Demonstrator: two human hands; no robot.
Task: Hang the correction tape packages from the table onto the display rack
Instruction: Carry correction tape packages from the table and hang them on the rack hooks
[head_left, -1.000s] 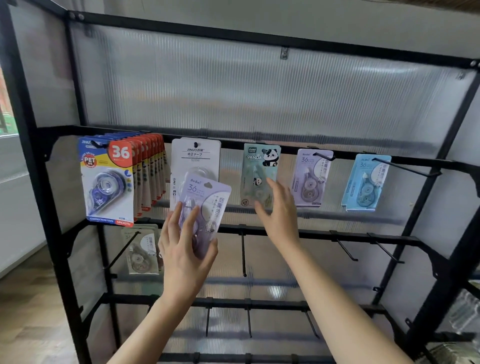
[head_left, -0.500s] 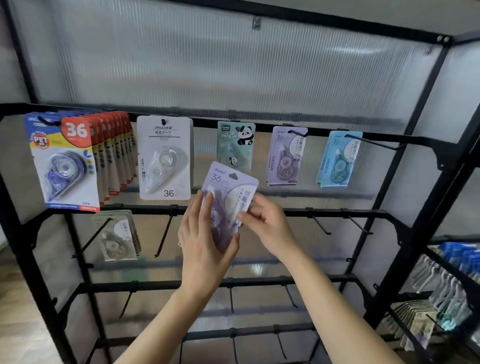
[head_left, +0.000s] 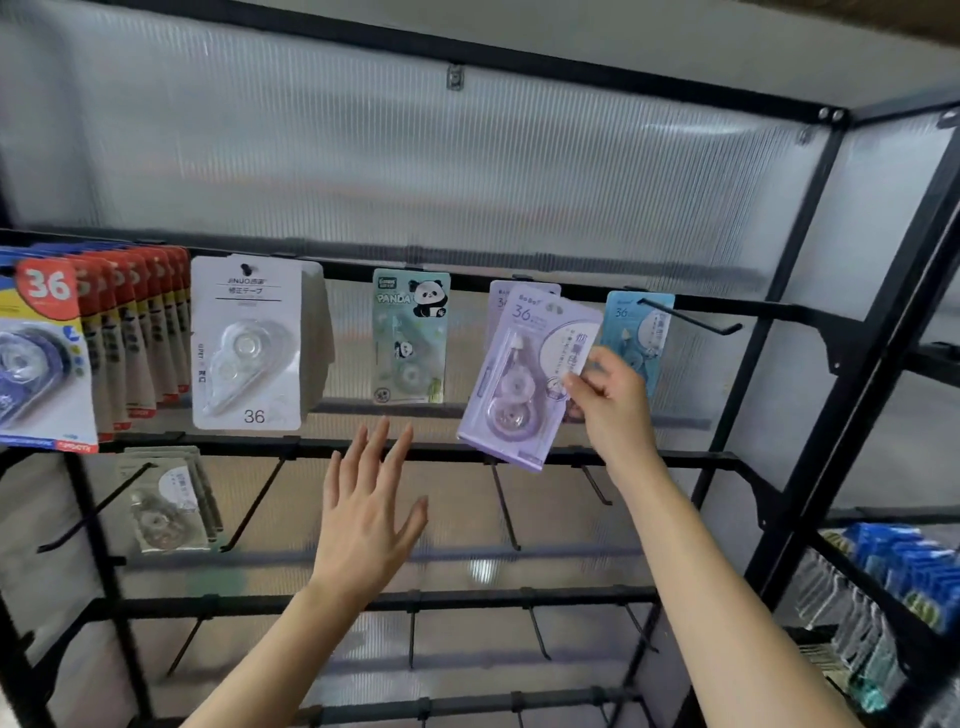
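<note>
Here, tilted lilac correction tape package, right hand pinching its edge, left hand empty, fingers spread

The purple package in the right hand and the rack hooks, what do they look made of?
Purple package: seemingly printed card with a clear plastic blister, which is see-through, bulging and catches the light. Rack hooks: probably metal wire painted matte black. They are thin and straight, with upturned tips.
</note>
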